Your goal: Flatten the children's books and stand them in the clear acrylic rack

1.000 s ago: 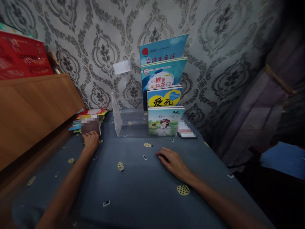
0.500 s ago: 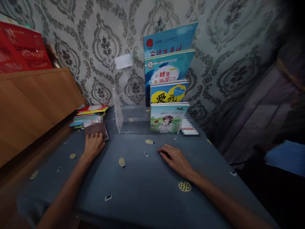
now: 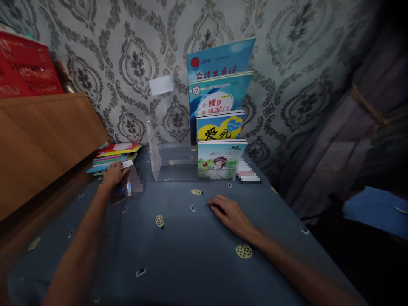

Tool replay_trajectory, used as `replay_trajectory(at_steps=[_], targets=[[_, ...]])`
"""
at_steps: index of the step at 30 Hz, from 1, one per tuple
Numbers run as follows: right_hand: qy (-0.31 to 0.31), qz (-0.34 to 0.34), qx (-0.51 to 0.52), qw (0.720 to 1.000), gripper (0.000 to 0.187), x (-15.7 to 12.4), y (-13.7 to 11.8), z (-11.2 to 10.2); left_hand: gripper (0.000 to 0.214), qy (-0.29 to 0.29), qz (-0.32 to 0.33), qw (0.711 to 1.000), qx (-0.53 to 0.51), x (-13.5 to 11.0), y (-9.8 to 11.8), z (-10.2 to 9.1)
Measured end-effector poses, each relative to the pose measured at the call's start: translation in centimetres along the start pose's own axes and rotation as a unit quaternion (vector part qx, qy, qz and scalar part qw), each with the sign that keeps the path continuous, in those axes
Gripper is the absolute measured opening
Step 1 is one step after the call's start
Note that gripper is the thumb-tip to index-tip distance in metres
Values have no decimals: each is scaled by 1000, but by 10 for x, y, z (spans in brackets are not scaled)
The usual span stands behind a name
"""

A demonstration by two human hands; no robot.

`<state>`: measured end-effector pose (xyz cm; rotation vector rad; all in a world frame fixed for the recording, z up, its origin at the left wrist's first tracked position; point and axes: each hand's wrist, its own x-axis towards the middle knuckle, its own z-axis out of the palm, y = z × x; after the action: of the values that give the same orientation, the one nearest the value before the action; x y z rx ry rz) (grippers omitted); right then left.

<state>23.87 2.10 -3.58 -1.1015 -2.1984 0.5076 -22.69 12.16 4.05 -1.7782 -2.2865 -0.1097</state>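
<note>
My left hand (image 3: 113,175) is at the front right of a pile of thin books (image 3: 103,159) on the table's left side. Its fingers bend over the far left part of a dark-covered book (image 3: 118,196), with the thumb on the right. Fingertips are partly hidden, and part of that cover is blurred out. On the tablecloth my right hand (image 3: 231,216) rests with loosely curled fingers and nothing in them. Beyond it a clear acrylic rack (image 3: 155,155) holds several upright books in steps, the front one a green picture book (image 3: 219,161).
A blue cloth with pineapple prints covers the table (image 3: 178,250). A wooden cabinet (image 3: 41,144) bearing a red basket (image 3: 27,68) borders the left side. Patterned wallpaper is behind, with a white card (image 3: 161,85) on it. A curtain (image 3: 338,140) hangs at right.
My left hand has moved forward and left towards the pile. The dark book lies turned and nearer the table's front than before. My right hand stays in place; the view has shifted slightly.
</note>
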Motion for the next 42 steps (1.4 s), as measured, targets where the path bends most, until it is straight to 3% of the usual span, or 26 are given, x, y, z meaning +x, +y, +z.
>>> replay_trajectory(at_steps=[6,18,24,33,42], targets=[[-1,-8,0,1000,22,0,0,-1,54,-9,34,999,13,8,-13,10],[-11,-18,-13,1000,23,-2,-1,-1,60,-49,17,998,-19,-21,-12,25],[-8,-23,-12,1000,22,-1,-3,-2,60,-72,1,997,-13,-51,-5,27],[-10,-34,-27,999,22,1,1,2,63,-71,2,997,24,-100,29,-5],[13,-35,-36,999,19,2,-3,3,56,-79,66,994,28,-171,101,-38]])
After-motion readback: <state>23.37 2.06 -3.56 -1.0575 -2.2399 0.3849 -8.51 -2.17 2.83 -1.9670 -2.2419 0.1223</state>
